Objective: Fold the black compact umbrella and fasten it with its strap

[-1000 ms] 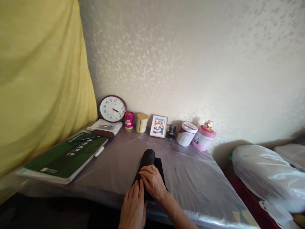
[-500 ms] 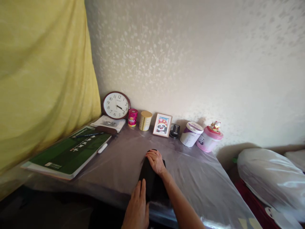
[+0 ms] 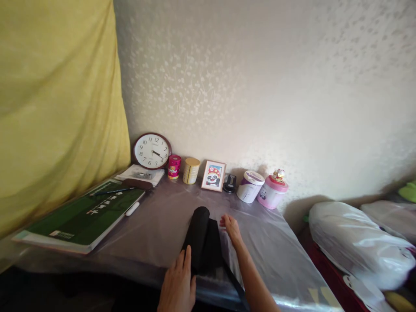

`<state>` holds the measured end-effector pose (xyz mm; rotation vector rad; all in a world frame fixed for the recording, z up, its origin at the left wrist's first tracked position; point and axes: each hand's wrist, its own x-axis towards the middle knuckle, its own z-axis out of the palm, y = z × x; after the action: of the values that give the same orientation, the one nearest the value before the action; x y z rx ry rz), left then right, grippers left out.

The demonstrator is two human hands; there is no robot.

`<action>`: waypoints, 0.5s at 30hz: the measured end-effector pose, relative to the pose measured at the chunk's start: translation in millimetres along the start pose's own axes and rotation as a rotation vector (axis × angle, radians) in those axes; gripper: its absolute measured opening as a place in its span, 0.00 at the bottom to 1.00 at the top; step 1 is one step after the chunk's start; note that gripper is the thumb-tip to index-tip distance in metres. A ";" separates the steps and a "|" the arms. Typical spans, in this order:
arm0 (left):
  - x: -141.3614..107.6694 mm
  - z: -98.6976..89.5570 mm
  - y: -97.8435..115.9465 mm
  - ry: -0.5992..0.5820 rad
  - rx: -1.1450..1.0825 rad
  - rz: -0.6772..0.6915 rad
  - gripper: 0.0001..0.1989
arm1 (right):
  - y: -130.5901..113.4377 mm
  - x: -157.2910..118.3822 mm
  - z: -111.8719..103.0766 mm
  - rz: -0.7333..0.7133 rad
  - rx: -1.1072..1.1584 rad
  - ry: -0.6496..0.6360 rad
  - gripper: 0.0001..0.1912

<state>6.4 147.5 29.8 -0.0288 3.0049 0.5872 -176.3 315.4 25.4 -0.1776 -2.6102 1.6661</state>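
Observation:
A black fabric roll [image 3: 197,236] lies on the table near its front edge, pointing away from me. A flat black flap [image 3: 212,247] spreads from its right side, and a narrow black strap [image 3: 234,281] runs from there toward me. My left hand [image 3: 178,279] rests against the near left end of the roll, fingers stretched out and touching it. Right of the flap, my right hand [image 3: 231,227] hovers apart from the fabric, its fingers loosely bent and nothing visible in them.
Along the wall stand a clock [image 3: 152,151], a pink can [image 3: 174,167], a yellow-lidded tin [image 3: 191,170], a framed panda picture [image 3: 213,175], a black device [image 3: 229,183] and two tubs [image 3: 250,186]. A green book [image 3: 81,216] lies left; white plastic bags [image 3: 357,242] sit right.
My right hand has come off the top of the roll and moved right, uncovering the roll's far end and the strap. My left hand stays at the near end. The view has shifted slightly.

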 end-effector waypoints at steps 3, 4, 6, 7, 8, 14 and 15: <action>-2.2 -1.2 0.3 0.046 0.028 -0.005 0.30 | 9.7 -22.9 -13.3 0.110 0.073 -0.050 0.20; -2.7 -1.0 0.3 0.054 0.032 -0.010 0.30 | 10.5 -30.2 -14.0 0.137 0.109 -0.080 0.20; -3.2 0.1 -0.2 0.050 0.013 -0.025 0.30 | 8.0 -42.1 -11.5 0.172 0.175 -0.149 0.19; -3.3 0.9 -0.6 0.038 -0.016 -0.032 0.30 | 5.1 -46.6 -9.3 0.179 0.196 -0.180 0.19; -3.2 1.8 -1.0 0.024 -0.055 -0.037 0.31 | 1.6 -49.9 -6.8 0.179 0.198 -0.204 0.18; -2.6 3.4 -1.6 -0.009 -0.177 -0.043 0.31 | -18.1 -55.0 4.8 0.014 -0.184 -0.135 0.12; -2.7 3.0 -1.2 -0.008 -0.176 -0.045 0.31 | -20.0 -54.6 6.2 -0.005 -0.244 -0.108 0.10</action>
<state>9.3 147.5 26.8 -0.1035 2.9265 0.8426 -124.2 295.1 42.4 -0.0901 -2.8864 1.3883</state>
